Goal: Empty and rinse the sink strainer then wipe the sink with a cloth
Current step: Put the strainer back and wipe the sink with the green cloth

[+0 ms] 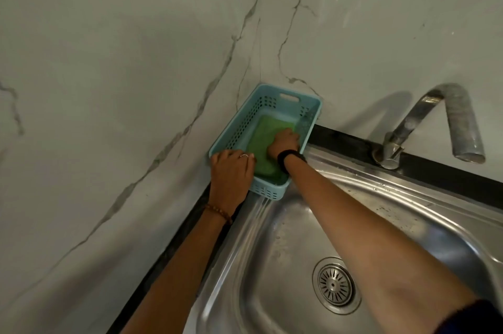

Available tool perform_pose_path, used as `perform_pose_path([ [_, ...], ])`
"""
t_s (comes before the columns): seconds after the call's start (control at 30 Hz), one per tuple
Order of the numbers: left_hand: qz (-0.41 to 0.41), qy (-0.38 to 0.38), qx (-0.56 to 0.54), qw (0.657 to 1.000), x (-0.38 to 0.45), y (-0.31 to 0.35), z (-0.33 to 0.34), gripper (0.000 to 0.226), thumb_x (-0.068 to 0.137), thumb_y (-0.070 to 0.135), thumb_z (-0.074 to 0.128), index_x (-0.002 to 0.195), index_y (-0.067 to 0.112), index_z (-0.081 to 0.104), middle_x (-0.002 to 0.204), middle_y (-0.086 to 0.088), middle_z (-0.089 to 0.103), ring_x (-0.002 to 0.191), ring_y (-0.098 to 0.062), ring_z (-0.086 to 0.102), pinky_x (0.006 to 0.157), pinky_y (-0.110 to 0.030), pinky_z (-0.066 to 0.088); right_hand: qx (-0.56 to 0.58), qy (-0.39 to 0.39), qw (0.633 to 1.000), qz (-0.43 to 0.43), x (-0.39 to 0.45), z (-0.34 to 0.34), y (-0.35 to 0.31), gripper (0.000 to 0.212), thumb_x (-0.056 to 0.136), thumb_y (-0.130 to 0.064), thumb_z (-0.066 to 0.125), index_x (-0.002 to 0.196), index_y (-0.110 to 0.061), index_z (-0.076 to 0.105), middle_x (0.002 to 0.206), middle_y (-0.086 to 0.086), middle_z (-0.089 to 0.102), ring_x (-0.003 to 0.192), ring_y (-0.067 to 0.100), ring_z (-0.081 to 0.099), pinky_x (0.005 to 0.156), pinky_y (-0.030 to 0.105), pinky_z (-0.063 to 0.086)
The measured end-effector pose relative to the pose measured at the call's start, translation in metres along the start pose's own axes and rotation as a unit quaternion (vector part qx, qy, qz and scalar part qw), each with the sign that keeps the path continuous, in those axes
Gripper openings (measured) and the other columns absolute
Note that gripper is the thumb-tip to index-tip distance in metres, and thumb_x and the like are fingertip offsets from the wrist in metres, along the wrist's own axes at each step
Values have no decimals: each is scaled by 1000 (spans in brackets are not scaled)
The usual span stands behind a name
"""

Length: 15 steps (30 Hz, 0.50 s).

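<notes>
Against the marble-patterned wall (122, 61), grey-veined and meeting in a corner, ran a narrow black tabletop (435, 167) edge that framed the stainless steel sink (272, 252). The sink filled the lower right of the view, its basin wet and shiny, and no brand, label or writing could be read on it or on anything else. A steel faucet (435, 121) rose from the far rim of the sink, its spout arching over and pointing down toward the basin. A light blue perforated plastic basket (245, 121) sat at the sink's far left corner, tucked into the corner of the walls, its near end overhanging the sink's ribbed rim. A green cloth (261, 148) lay flat on the basket's floor. The left hand (231, 170), with a ring on one finger and a beaded bracelet at the wrist, rested over the basket's near left rim, its grip curled loosely on that edge. The right hand (284, 143), with a dark band on its wrist, reached down into the basket, fingers bent and closing on the cloth's far right part. The round sink strainer (334, 285) sat seated in the drain at the bottom of the basin, well apart from both hands.
</notes>
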State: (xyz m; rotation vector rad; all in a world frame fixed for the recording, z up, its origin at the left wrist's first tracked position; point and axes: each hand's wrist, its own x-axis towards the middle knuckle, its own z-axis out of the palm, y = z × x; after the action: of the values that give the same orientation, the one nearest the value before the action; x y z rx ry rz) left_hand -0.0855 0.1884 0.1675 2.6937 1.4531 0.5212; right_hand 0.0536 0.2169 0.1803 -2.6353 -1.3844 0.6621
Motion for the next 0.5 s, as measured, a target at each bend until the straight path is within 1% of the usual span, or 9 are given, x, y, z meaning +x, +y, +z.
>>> perform_pose_path([
  [0.07,0,9,-14,1000,0,1,0,55,94,31,17,95,11,69,101,-6,70,94,-27,58,84,-38,32,193,-30,980,39,2,-6,3,53,92,-9,50,135,9,25,137,22,40,125,34,44,103,37,40],
  [0.1,-2,7,-20,1000,-1,1,-1,55,94,32,17,96,11,68,101,-7,70,93,-28,59,84,-38,32,292,-41,955,40,1,-9,3,51,88,-5,54,132,8,32,129,21,48,118,33,49,95,36,46],
  [0.13,-10,2,-32,999,-1,1,-1,51,95,32,20,102,12,67,104,-8,69,95,-28,58,85,-38,32,382,-49,922,32,-5,-14,2,42,85,-2,55,124,6,43,113,19,55,104,30,56,81,35,52],
  [0.2,-43,-23,-98,994,2,-1,0,36,96,31,37,121,15,56,120,-7,63,108,-27,54,93,-37,27,503,-58,862,11,-22,-26,1,12,81,3,54,92,0,59,79,11,57,70,23,53,54,25,46],
  [0.23,-56,-44,-150,986,5,-2,-1,40,93,32,46,130,16,46,128,-6,57,117,-25,50,98,-36,25,548,-60,834,-2,-31,-33,1,9,79,4,53,80,-3,58,71,9,55,63,20,50,49,23,44],
  [0.3,-72,-102,-310,943,10,-3,-12,64,86,30,61,140,16,30,142,-6,44,130,-22,41,110,-39,23,612,-71,787,-34,-53,-49,5,16,78,6,52,87,-2,61,79,13,62,71,25,59,60,27,54],
  [0.33,-83,-107,-401,906,12,1,-21,71,84,25,65,142,15,27,144,-7,41,132,-22,39,112,-42,26,618,-72,781,-52,-64,-55,9,27,78,6,51,101,-2,63,89,15,65,81,28,62,71,33,55],
  [0.4,-121,-59,-523,842,12,14,-40,63,85,14,63,140,13,31,139,-7,43,126,-20,45,105,-33,39,593,-39,798,-100,-89,-67,22,44,79,5,51,120,-8,59,102,13,67,92,26,65,85,38,53],
  [0.5,-197,-62,-639,741,6,50,-66,34,92,31,49,125,22,50,114,8,59,103,-7,57,74,-20,49,475,61,859,-182,-133,-81,41,47,82,2,55,127,-12,57,116,7,62,98,19,63,90,32,51],
])
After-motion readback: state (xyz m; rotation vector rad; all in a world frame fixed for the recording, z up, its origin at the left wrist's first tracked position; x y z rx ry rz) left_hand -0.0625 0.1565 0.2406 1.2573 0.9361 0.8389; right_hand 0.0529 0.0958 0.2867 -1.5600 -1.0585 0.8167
